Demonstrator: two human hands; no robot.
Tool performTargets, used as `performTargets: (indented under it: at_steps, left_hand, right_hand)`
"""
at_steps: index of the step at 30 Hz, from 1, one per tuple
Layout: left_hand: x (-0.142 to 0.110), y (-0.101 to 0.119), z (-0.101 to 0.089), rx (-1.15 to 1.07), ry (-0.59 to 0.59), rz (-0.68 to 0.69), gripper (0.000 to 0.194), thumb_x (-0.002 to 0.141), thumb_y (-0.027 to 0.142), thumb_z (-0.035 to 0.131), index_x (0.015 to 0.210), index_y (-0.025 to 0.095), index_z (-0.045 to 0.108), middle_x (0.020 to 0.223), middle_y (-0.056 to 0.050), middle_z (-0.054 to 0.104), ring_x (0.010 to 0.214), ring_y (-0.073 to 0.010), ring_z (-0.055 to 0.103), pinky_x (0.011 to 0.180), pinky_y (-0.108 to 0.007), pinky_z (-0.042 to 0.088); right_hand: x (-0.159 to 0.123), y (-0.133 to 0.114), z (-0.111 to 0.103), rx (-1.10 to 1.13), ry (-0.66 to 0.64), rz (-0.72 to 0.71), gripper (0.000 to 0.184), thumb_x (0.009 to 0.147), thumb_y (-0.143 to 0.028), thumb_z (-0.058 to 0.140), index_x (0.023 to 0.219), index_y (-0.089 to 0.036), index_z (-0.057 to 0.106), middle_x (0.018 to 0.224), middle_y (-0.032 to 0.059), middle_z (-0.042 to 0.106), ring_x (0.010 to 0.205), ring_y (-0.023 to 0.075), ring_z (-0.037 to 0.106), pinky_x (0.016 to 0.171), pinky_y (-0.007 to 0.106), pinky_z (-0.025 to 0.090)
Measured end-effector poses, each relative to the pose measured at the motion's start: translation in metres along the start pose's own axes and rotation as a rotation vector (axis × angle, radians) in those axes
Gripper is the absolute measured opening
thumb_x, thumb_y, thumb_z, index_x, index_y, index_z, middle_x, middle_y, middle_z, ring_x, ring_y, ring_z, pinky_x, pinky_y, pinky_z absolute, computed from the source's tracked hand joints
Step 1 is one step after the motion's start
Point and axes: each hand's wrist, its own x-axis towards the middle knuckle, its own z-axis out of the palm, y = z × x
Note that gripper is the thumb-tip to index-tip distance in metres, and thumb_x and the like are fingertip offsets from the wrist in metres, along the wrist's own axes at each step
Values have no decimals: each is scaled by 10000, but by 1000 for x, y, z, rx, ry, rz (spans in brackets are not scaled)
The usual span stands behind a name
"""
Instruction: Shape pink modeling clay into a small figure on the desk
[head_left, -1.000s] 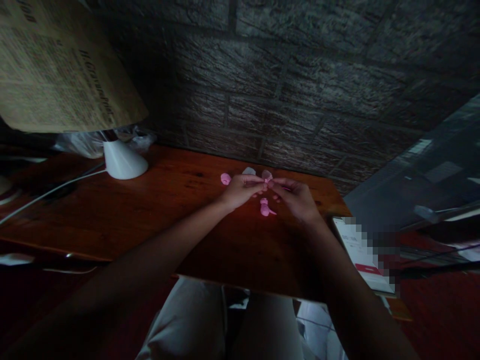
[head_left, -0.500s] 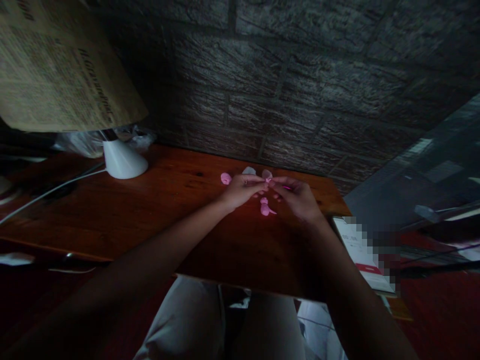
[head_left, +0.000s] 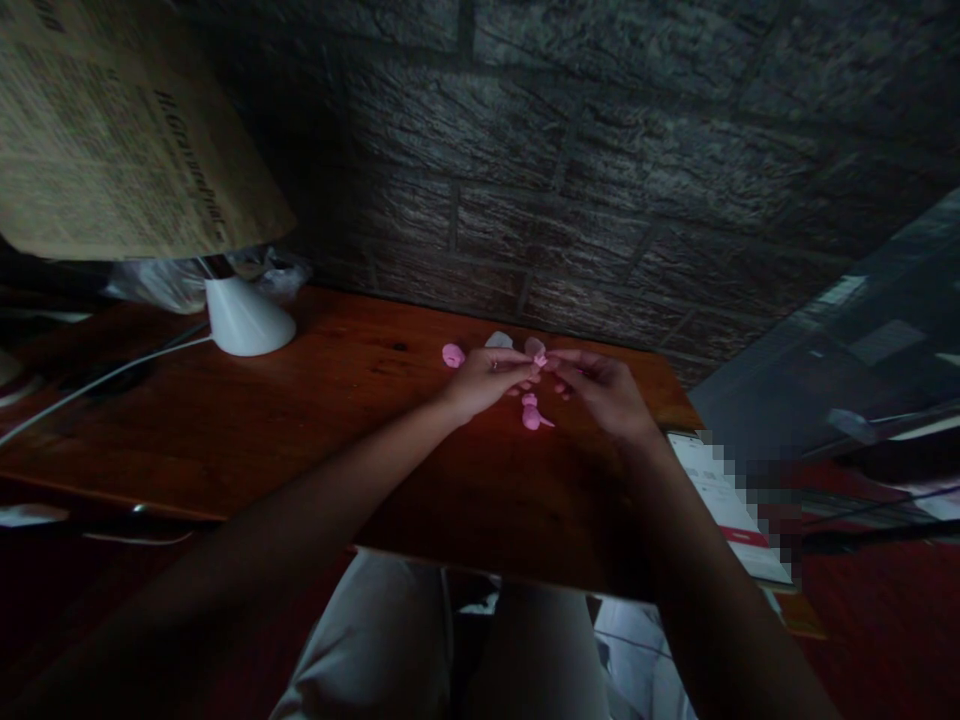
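Pinching a small pink piece [head_left: 540, 358] between thumb and forefinger, head view: left hand [head_left: 482, 383], its fingertips on the piece's left side. Right hand [head_left: 602, 390] closed in a pinch at the right side of the same piece, the two sets of fingertips nearly meeting. Piece held up over the table [head_left: 300, 410], toward its wall-side edge; exact shape too small to read.

Pink figure [head_left: 532, 413] lying on the wood just below the hands, nearer the person: rounded body, smaller knob at the far end, thin pointed bit sticking out right. Pink lump [head_left: 453, 355] on the table, just left of the left hand. White scrap [head_left: 499, 341] beyond the left fingers, partly covered by them.

Farther left, lamp [head_left: 251, 320] upright on the table, white cone base, shade of printed brownish paper, pale cord [head_left: 112, 372] running off left. Clear plastic bag [head_left: 161, 285] behind the base, crumpled. Dark brick wall [head_left: 510, 150] along the far edge. White flat item [head_left: 720, 490] with a red band by the right forearm, at the table's right end; part of it pixelated. Light dim throughout.
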Motion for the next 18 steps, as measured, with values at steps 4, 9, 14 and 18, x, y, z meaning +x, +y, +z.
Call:
performTargets:
  at_steps: [4, 9, 14, 18]
  left_hand:
    - [-1, 2, 0, 1, -6, 6, 116, 891, 221, 738, 965, 143, 783, 957, -99, 764, 819, -138, 724, 788, -292, 588]
    - [1, -1, 0, -1, 10, 20, 122, 880, 191, 738, 978, 130, 777, 932, -90, 761, 814, -136, 719, 794, -300, 589]
    - [3, -6, -1, 50, -42, 90, 117, 864, 219, 752, 934, 127, 773, 877, -70, 749, 785, -138, 702, 785, -312, 587]
    - [3, -7, 0, 45, -47, 85, 108, 874, 220, 734, 906, 123, 771, 879, -75, 743, 789, -139, 697, 768, -301, 571]
  right_hand:
    - [0, 0, 0, 4, -5, 9, 392, 739, -584, 819, 894, -224, 814, 840, 45, 763, 675, 151, 608, 618, 292, 503]
    - [0, 3, 3, 2, 4, 5, 390, 732, -566, 833, 899, -214, 810, 836, 43, 761, 669, 145, 606, 622, 286, 504]
    - [1, 5, 4, -3, 3, 2, 413, 730, -587, 830, 873, -202, 795, 802, 43, 751, 646, 140, 608, 595, 277, 505]
    - [1, 4, 4, 1, -2, -20, 387, 739, -567, 835, 869, -206, 790, 768, 26, 741, 636, 135, 610, 586, 269, 501]
